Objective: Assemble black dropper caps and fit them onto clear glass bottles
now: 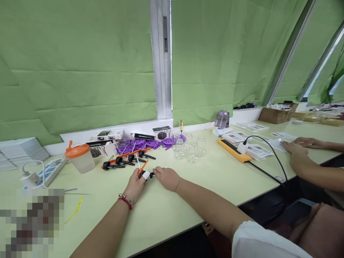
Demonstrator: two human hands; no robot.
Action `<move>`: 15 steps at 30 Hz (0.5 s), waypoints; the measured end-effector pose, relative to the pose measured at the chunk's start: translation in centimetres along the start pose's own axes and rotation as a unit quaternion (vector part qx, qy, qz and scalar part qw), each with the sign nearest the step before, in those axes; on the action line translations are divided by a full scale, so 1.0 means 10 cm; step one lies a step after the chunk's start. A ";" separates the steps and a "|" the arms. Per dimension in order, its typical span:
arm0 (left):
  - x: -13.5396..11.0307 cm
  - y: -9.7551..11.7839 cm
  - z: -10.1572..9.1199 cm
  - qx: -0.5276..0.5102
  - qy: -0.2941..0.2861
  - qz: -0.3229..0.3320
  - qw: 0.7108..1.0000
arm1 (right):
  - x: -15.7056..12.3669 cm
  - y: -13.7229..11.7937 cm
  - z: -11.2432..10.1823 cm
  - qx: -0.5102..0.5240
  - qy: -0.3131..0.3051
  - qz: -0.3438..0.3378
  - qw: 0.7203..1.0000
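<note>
My left hand (137, 184), with a red bracelet at the wrist, rests on the pale green table (209, 179) and is closed on an orange-handled tool (143, 169); one fingertip wears a white cover. My right hand (167, 177) lies next to it, fingers curled over a small black dropper part (152, 175). Just beyond both hands lie several black droppers (126, 160) with orange strips. Behind them sit purple plastic pieces (146, 144) and several small clear glass jars (189, 148).
An orange-lidded cup (80, 157) stands at the left, near a power strip (51, 172) and small boxes (106, 141). An orange power strip (233, 149) with a black cable lies to the right. Another person's hands (298, 150) rest on leaflets there. Green blinds cover the windows.
</note>
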State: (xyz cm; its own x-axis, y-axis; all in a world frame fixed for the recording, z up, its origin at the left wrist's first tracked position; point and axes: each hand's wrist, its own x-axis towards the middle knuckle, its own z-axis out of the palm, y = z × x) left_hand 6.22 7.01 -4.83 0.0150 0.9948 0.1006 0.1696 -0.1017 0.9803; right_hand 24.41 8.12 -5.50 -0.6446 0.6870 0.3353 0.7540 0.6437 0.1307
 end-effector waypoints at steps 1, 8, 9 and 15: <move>0.00 -0.01 -0.01 0.002 0.013 0.008 1.000 | 0.00 0.03 -0.01 0.014 0.037 0.017 0.999; 0.05 -0.07 -0.22 -0.025 0.084 0.008 0.996 | -0.25 0.74 -0.15 0.046 0.340 0.466 0.815; 0.05 -0.08 -0.25 -0.034 0.088 0.002 0.996 | -0.30 0.84 -0.14 0.061 0.346 0.525 0.775; 0.03 -0.05 -0.29 -0.056 0.096 -0.002 0.994 | -0.43 1.03 -0.03 0.146 0.183 0.651 0.722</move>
State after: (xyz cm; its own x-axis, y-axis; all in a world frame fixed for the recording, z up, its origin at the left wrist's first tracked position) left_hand 3.29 7.34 -4.82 -0.1764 0.9774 0.1162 0.0585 -0.1074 0.9925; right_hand 35.01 11.68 -5.31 0.7030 0.6739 0.2271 0.5980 -0.3873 -0.7017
